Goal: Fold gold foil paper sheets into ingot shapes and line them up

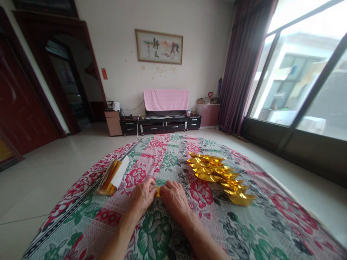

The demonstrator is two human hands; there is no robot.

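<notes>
Between my two hands, low over the flowered tablecloth, is a small piece of gold foil paper (158, 192), mostly covered by fingers. My left hand (142, 195) pinches its left end, fingers closed. My right hand (175, 198) has curled fingers pressed on its right end. To the right lie several folded gold paper ingots (211, 169), boat-shaped and shiny, grouped in rows, with one ingot (240, 198) nearest me. Off to the left rests a stack of gold foil sheets (112, 177) with a white side showing.
The round table wears a patterned tablecloth (170, 159). Beyond it, against the wall, stands a low black TV cabinet (154, 128) under a pink cloth (166, 99). A large window (306, 79) and purple curtain (238, 65) are on the right; a red door (21, 97) is on the left.
</notes>
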